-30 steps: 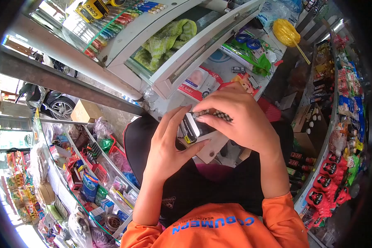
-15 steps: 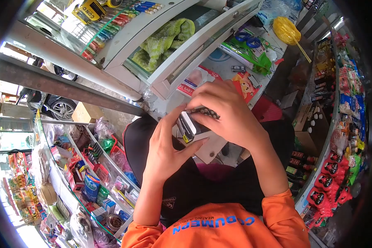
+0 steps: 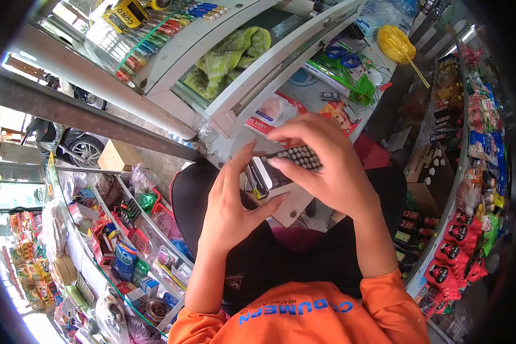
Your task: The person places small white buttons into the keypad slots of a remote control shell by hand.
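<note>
A small black and white box (image 3: 260,179) with a yellow mark on its side rests in my left hand (image 3: 229,200), between the thumb and the fingers. Just right of it, my right hand (image 3: 324,166) has its thumb and fingers around a dark block of small round-ended pieces (image 3: 301,156), packed in rows. The near edge of this block meets the top of the box. What the round-ended pieces are is too small to tell for sure.
Ahead, a white counter (image 3: 378,57) bears a red baby-picture packet (image 3: 341,117), a green packet (image 3: 341,74) and blue scissors (image 3: 344,56). A glass case (image 3: 235,103) holds a green towel (image 3: 226,60). Shelved goods line both sides; a motorbike (image 3: 80,148) stands at left.
My right hand has turned and shifted slightly right, and its fingers are farther from the box. More of the block of round-ended pieces shows. My left hand has barely moved.
</note>
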{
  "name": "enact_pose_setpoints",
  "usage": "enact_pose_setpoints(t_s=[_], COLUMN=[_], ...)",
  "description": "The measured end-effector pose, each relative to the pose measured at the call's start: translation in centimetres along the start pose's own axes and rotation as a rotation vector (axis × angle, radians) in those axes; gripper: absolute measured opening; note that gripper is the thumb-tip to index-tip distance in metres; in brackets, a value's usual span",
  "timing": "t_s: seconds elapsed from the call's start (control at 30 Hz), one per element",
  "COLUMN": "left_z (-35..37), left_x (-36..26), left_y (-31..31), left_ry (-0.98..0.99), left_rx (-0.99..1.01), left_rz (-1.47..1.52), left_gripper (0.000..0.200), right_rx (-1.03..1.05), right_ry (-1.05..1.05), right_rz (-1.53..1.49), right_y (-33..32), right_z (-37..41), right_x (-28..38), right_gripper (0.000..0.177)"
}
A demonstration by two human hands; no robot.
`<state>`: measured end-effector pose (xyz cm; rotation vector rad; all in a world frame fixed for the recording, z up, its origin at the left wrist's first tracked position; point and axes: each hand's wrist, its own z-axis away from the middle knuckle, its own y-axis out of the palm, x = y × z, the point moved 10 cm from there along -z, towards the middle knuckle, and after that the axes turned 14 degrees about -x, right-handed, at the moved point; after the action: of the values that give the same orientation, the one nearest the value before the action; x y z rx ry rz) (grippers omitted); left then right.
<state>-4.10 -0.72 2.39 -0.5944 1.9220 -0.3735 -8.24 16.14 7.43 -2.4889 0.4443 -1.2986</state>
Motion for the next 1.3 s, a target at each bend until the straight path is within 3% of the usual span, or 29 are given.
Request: enact_pose_setpoints(t_s=[0.1, 0.17, 0.23, 0.27, 0.3, 0.33, 0.4, 0.5, 0.53, 0.57, 0.63, 0.83, 0.93, 1.03, 1.13, 1.23, 1.3], left_z=[-0.1, 0.1, -0.1, -0.1, -0.1, -0.1, -0.1, -0.1, -0.2, -0.1, -0.1, -0.1, -0.1, -0.1, -0.2, -0.2, -0.2], left_x=[-0.4, 0.0, -0.2, -0.4, -0.4, -0.4, -0.5, -0.5, -0.5, -0.5, -0.4, -0.4, -0.3, -0.5, -0.4, -0.5, -0.5], left_y=[-0.1, 0.0, 0.1, 0.1, 0.0, 0.1, 0.0, -0.2, -0.1, -0.1, -0.1, 0.0, -0.1, 0.0, -0.1, 0.0, 0.0], left_ry=[0.037, -0.046, 0.003, 0.032, 0.035, 0.039, 0.038, 0.035, 0.037, 0.034, 0.030, 0.042, 0.032, 0.041, 0.045, 0.060, 0.054], left_rx=[0.010, 0.010, 0.001, -0.006, -0.010, -0.004, 0.005, -0.007, -0.008, -0.007, -0.001, 0.005, 0.004, 0.004, 0.006, 0.001, 0.002], left_rz=[0.008, 0.021, 0.038, 0.042, 0.036, 0.036, 0.039, 0.023, 0.027, 0.029, 0.031, 0.015, 0.027, 0.018, 0.018, 0.014, 0.036], left_gripper=[0.101, 0.097, 0.094, 0.094, 0.094, 0.095, 0.095, 0.099, 0.099, 0.099, 0.099, 0.098, 0.097, 0.098, 0.098, 0.097, 0.094], right_rx=[-0.012, 0.136, 0.372, 0.471, 0.573, 0.580, 0.036, 0.159, 0.182, 0.181, 0.093, 0.185, 0.104, 0.119, 0.048, 0.168, 0.111], right_ry=[-0.008, 0.350, 0.365, 0.520, 0.670, 0.663, 0.206, 0.211, 0.495, 0.494, 0.119, 0.335, 0.206, 0.301, 0.172, 0.231, 0.251], right_rz=[-0.260, -1.062, -1.695, -1.709, -1.713, -1.718, -1.824, -1.829, -1.734, -1.731, -1.742, -1.698, -1.711, -1.789, -1.731, -1.701, -1.714], right_y=[-2.2, -1.4, -0.8, -0.9, -0.9, 0.2, -1.9, -2.3, -2.4, -1.8, -2.9, -2.8, -2.8, -2.0, -2.5, -2.4, -2.3], right_z=[0.7, 3.0, 3.2, 4.6, 6.3, 7.0, 5.3, 5.1, 5.5, 5.7, 6.0, 5.5, 6.4, 7.6, 6.4, 6.2, 6.4], right_x=[3.3, 6.7, 11.2, 12.4, 13.4, 14.3, 14.3, 13.2, 13.3, 12.7, 12.7, 13.5, 13.2, 12.6, 12.6, 12.2, 12.3], right_gripper=[0.017, 0.016, 0.020, 0.003, 0.021, 0.021, 0.017, 0.016, 0.018, 0.018, 0.023, 0.032, 0.035, 0.036, 0.036, 0.036, 0.035])
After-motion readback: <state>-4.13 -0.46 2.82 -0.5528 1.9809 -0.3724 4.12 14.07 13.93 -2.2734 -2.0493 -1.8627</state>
